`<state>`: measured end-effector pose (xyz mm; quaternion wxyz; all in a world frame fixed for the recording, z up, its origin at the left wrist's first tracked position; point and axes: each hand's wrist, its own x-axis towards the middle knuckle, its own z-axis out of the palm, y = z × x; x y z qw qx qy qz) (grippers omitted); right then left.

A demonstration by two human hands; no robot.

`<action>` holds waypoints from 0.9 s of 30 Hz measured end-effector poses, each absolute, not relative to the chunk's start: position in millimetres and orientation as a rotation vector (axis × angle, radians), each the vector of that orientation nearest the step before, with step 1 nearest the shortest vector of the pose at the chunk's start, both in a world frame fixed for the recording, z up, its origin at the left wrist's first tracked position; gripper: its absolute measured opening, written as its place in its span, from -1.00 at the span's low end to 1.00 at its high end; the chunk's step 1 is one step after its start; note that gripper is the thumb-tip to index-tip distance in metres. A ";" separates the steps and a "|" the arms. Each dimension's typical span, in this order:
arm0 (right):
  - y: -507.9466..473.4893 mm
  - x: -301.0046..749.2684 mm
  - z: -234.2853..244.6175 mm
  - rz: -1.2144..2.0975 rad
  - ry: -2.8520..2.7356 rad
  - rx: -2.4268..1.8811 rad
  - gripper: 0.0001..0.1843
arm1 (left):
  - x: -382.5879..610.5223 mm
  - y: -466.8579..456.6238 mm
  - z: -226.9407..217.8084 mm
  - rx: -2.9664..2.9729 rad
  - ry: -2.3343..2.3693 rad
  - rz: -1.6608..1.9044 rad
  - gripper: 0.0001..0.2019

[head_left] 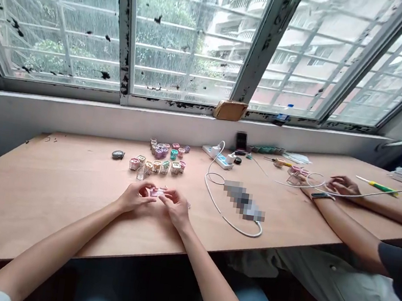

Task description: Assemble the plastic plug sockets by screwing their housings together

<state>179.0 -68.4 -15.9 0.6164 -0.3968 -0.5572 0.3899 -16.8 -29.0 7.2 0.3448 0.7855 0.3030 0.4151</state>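
Note:
Both my hands meet over the wooden table, on either side of a small pink-and-white piece (156,192) whose exact kind is too small to make out. My left hand (134,197) grips its left side between thumb and fingers. At the right side, my right hand (175,207) pinches it with thumb and fingertips. Just beyond my fingers stands a clear small container (141,172). Behind it is a row of little faceted pieces with coloured tops, among them a pink one (134,163) and a teal one (165,166).
A round dark object (118,154) lies to the left. Right of the pieces are a white power strip (218,157) and a looping white cable (215,207). Another person's hands (342,186) work at the right, near a green-and-yellow tool (383,188). The table's front edge (128,255) runs below my forearms.

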 end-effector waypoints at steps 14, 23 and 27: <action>-65.8 205.0 6.0 0.892 -1.760 -0.982 -0.65 | -15.6 -24.1 2.2 1.865 0.690 0.935 -0.50; -61.6 208.1 17.6 1.071 -1.761 -0.990 -0.68 | -17.4 -26.1 5.9 1.762 0.727 0.898 -0.54; -55.5 204.9 22.6 1.130 -1.792 -0.999 -0.63 | -17.6 -29.2 6.8 1.788 0.802 0.903 -0.53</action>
